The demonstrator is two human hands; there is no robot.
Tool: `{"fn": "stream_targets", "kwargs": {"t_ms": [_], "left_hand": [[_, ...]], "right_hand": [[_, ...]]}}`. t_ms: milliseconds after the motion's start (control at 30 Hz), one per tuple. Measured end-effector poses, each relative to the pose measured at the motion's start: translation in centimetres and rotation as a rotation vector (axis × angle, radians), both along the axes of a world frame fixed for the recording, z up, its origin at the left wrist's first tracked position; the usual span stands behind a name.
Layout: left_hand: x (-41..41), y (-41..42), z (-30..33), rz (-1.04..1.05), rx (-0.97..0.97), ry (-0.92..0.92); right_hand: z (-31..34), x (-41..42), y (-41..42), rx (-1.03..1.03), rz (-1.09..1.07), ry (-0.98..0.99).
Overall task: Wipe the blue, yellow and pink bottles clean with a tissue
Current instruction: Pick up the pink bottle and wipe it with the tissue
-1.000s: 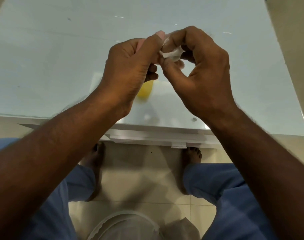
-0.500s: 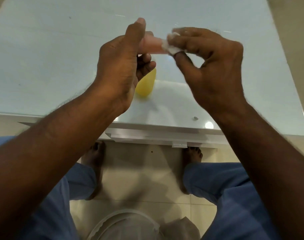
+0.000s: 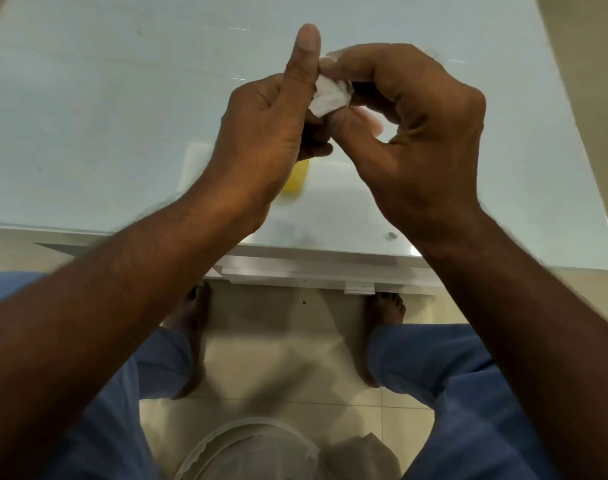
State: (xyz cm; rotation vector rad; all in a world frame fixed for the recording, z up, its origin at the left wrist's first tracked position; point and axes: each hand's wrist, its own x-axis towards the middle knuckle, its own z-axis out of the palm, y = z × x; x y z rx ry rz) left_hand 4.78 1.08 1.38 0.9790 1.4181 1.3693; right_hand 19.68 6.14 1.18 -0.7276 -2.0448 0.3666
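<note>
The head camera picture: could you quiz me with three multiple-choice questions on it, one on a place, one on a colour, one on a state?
1. Where is the yellow bottle?
A. On the table, partly hidden behind the left hand
B. On the floor
C. In the right hand

2. What colour is the tissue?
A. Blue
B. White
C. Green

3. How is the right hand?
A. Flat on the table
B. Hanging idle
C. Its grip pinches the tissue

Answers:
1 A: the yellow shows on the table just below the left hand.
2 B: the crumpled wad between the hands is white.
3 C: its thumb and fingers close round the wad.
</note>
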Motion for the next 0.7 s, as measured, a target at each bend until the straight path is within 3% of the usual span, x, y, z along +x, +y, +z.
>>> {"fn": "stream_targets", "kwargs": {"t_ms": [400, 700], "left_hand": [[-0.3, 0.2, 0.0, 0.093, 0.045, 0.046], [-1.1, 0.4, 1.2, 0.26, -0.016, -0.314]], "right_hand": [[0.4, 0.4, 0.5, -0.013, -0.013, -0.023], [0.6, 1.4, 1.2, -0.128, -0.127, 0.029]]}}
